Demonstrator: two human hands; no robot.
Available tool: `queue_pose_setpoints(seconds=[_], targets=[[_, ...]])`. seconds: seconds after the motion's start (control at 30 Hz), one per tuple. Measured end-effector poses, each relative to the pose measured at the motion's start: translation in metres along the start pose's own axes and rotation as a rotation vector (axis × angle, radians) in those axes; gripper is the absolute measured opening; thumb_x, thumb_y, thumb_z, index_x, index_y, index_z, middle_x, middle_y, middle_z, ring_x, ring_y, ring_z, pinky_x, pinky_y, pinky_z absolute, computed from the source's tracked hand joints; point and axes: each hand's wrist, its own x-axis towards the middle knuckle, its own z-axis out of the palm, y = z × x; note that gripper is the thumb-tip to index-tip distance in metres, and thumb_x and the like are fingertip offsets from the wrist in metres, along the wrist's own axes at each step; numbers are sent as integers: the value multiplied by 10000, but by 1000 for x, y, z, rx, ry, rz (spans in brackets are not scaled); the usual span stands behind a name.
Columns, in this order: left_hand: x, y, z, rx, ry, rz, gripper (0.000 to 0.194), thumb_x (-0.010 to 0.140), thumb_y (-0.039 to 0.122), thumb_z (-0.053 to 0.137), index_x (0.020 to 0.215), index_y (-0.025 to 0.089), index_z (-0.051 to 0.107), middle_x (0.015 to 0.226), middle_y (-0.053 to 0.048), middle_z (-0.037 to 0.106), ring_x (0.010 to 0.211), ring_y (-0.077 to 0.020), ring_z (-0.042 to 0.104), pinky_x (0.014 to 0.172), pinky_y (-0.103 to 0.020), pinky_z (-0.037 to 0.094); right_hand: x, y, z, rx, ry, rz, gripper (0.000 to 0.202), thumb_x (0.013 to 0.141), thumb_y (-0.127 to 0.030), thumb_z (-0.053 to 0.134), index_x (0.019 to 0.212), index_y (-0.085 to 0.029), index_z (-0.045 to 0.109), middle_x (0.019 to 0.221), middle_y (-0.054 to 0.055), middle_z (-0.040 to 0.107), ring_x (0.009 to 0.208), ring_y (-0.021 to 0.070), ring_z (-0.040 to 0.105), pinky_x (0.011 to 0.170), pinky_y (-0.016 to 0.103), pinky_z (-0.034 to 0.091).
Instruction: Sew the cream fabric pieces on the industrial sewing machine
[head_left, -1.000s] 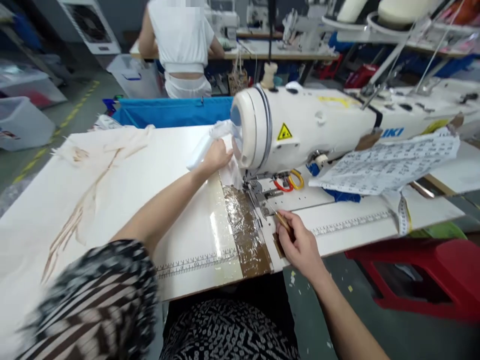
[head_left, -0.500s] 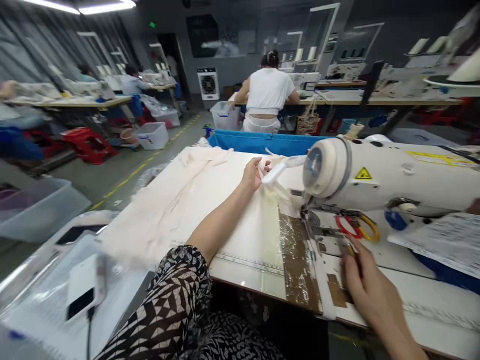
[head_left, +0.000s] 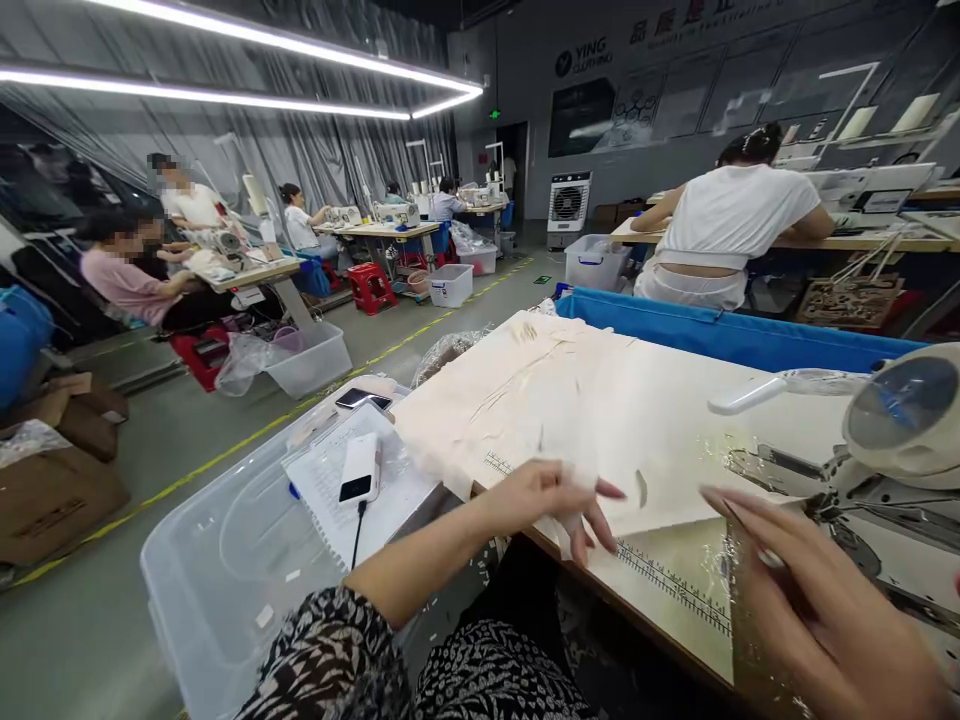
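Observation:
My left hand is over the table's front edge, its fingers spread and blurred, with a pale cream fabric piece caught among them. More thin cream fabric lies wrinkled on the white sewing table beyond it. My right hand hovers above the brown taped strip at the right, fingers stretched leftward and blurred. Something thin and dark seems to lie along its fingers, but I cannot make it out. The sewing machine head stands just beyond this hand.
A printed ruler scale runs along the table's front edge. To the left, a clear plastic lid bears papers, a phone and a white power bank. A blue cloth bin borders the far side. Co-workers sit at other machines.
The view has swung left. My left hand has come back from beside the machine to the front edge with pale fabric. My right hand has moved left, away from the scissors near the needle.

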Motion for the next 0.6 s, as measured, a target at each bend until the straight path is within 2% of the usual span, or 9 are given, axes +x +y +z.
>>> queue_pose_setpoints(seconds=[0.07,0.17,0.23,0.3,0.33,0.37,0.47,0.5,0.6], targets=[[-17,2,17,97,-125,23,577,866,627,612,1140,119,629,734,-55,717,669,-144,671,773,-297,533,34,-12,14,120,-70,-119,410,982,-233,411,1353,-347,542,1390,45,556,1261,288,557,903,402,558],[-32,14,30,215,-224,61,520,897,622,576,1080,142,656,616,-10,670,730,-138,658,903,-294,497,65,-15,40,333,-218,-136,367,926,-277,468,1244,-270,650,1310,88,617,1175,281,613,885,381,558],[-35,19,28,219,-258,82,496,895,614,580,1055,151,656,601,-3,659,721,-146,656,919,-305,490,74,-8,51,415,-327,-37,338,871,-356,519,1113,-227,716,1123,108,697,959,286,681,759,373,575],[-34,19,19,174,-272,123,519,861,657,582,960,153,656,602,-17,654,696,-161,655,939,-342,491,75,2,52,400,-333,139,375,817,-444,541,1021,-201,741,857,89,716,672,261,646,570,347,532],[-32,17,11,150,-226,156,549,833,698,569,888,157,646,581,-22,637,670,-170,648,941,-366,496,74,8,48,358,-281,232,403,794,-486,549,990,-194,745,752,71,693,577,244,593,505,329,486],[-29,16,1,153,-122,184,583,811,743,526,811,168,622,533,-16,596,632,-176,634,928,-388,507,71,12,43,305,-203,321,432,778,-526,558,975,-192,747,695,56,671,535,233,553,476,317,447],[-14,13,-34,327,353,173,586,806,761,377,660,209,509,413,37,379,546,-175,563,853,-425,539,55,16,21,130,56,513,447,758,-609,597,944,-232,748,708,43,683,598,253,584,504,311,439],[-9,13,-45,404,468,142,539,807,721,411,656,210,497,430,43,362,566,-177,560,848,-435,539,49,14,15,75,89,544,437,747,-631,603,921,-258,750,715,40,695,636,270,615,517,316,456],[1,14,-58,567,640,107,346,718,499,669,800,177,571,727,-40,590,846,-230,611,930,-465,505,30,6,6,-149,-2,478,424,734,-710,542,810,-343,741,719,24,721,645,295,660,506,340,488]])
